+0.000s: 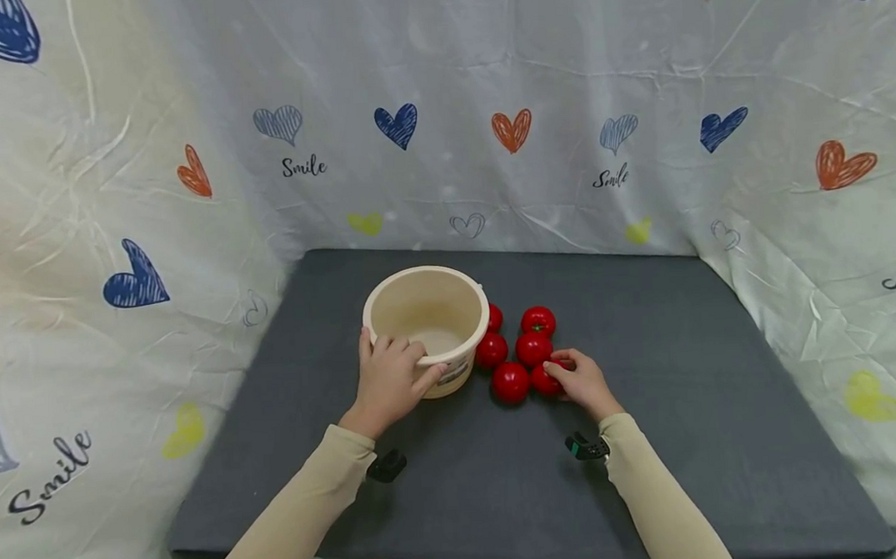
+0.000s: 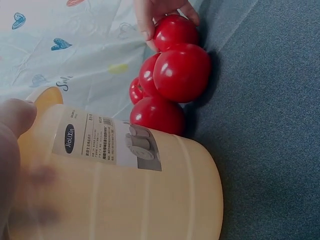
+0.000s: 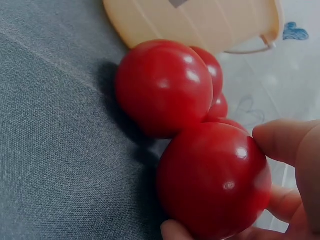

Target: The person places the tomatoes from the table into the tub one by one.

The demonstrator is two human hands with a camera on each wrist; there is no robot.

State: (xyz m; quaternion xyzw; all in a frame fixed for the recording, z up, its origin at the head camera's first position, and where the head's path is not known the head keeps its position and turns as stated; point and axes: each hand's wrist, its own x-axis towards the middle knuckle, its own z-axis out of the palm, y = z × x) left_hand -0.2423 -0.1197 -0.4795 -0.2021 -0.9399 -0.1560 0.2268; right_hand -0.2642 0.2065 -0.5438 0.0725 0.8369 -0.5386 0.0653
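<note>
A cream plastic bucket (image 1: 452, 378) stands upright on the table, its inside bare where it shows. My left hand (image 1: 394, 380) grips its near rim, fingers over the edge and thumb on the outer wall. In the left wrist view a printed label (image 2: 107, 140) shows on the bucket's side. Several shiny red tomatoes lie clustered just right of it. My right hand (image 1: 583, 384) holds the nearest right tomato (image 3: 212, 180) between thumb and fingers, and it appears to rest on the table. Beside that one sits another tomato (image 1: 510, 383); the bucket partly hides a farther tomato (image 1: 495, 317).
Dark grey cloth covers the table (image 1: 688, 436). A pale curtain (image 1: 459, 179) printed with hearts hangs behind and along both sides. Dark bands with small devices sit at both wrists, close above the table.
</note>
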